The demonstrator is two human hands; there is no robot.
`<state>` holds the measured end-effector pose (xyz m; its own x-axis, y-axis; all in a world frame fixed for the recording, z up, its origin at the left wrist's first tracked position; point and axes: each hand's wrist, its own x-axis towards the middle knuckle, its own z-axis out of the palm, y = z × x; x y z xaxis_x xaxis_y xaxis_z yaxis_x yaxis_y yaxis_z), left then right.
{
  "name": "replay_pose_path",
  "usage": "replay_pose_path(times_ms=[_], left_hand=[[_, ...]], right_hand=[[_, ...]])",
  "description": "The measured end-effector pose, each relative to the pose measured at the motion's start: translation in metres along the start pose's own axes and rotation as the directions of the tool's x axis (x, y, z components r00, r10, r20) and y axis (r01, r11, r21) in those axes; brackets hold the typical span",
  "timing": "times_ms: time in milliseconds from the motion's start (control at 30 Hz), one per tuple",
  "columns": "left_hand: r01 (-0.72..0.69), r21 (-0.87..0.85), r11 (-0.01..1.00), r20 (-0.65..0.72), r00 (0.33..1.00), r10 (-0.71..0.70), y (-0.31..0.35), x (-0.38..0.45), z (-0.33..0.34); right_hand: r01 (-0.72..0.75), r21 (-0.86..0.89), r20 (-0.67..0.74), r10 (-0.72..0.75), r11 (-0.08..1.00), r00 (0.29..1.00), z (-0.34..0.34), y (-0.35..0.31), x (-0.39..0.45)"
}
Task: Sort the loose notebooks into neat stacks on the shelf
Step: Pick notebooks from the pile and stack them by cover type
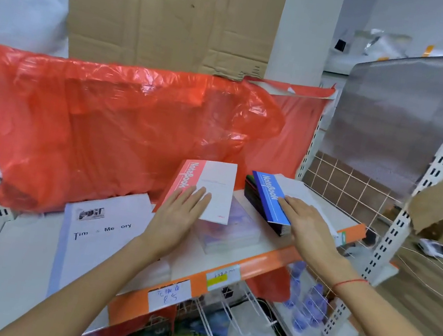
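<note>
A red-and-white notebook [212, 181] lies on the white shelf [266, 243], propped on a pastel stack of notebooks [237, 226]. My left hand [177, 216] rests flat on its near edge, fingers straight. To the right, a blue-and-white notebook [277, 197] tops a dark stack of notebooks [253, 199]. On that blue cover lies my right hand [307, 226], also flat with straight fingers. A large white notebook [97, 238] printed "Time & Memory" lies at the left of the shelf.
A big red plastic bag [109, 131] fills the back of the shelf, with cardboard [170, 9] standing behind it. The shelf has an orange front rail [256, 267] with price labels. A wire grid [357, 190] closes the right side. Bottles [306, 302] and tubes sit on the lower shelf.
</note>
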<state>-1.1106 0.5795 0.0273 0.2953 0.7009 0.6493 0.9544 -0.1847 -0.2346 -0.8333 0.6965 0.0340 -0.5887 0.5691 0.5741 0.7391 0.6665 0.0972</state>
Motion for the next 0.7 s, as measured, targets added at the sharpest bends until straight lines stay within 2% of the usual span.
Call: replay_pose_path(times_ms=[167, 400, 600, 700], left_hand=[[0.061, 0.043, 0.997, 0.021, 0.998, -0.062, 0.012, 0.014, 0.011], [0.240, 0.123, 0.963, 0.115, 0.960, -0.254, 0.054, 0.046, 0.044], [0.335, 0.186, 0.924, 0.107, 0.927, -0.358, 0.091, 0.070, 0.056], [0.371, 0.189, 0.909, 0.123, 0.910, -0.397, 0.105, 0.074, 0.056]], right_hand=[[0.075, 0.006, 0.011, -0.075, 0.997, 0.997, 0.020, 0.035, 0.018], [0.216, 0.060, 0.026, -0.218, 0.975, 0.976, 0.054, 0.109, 0.047], [0.330, 0.159, 0.076, -0.345, 0.931, 0.936, 0.074, 0.148, 0.060], [0.333, 0.262, 0.114, -0.371, 0.906, 0.921, 0.087, 0.156, 0.061]])
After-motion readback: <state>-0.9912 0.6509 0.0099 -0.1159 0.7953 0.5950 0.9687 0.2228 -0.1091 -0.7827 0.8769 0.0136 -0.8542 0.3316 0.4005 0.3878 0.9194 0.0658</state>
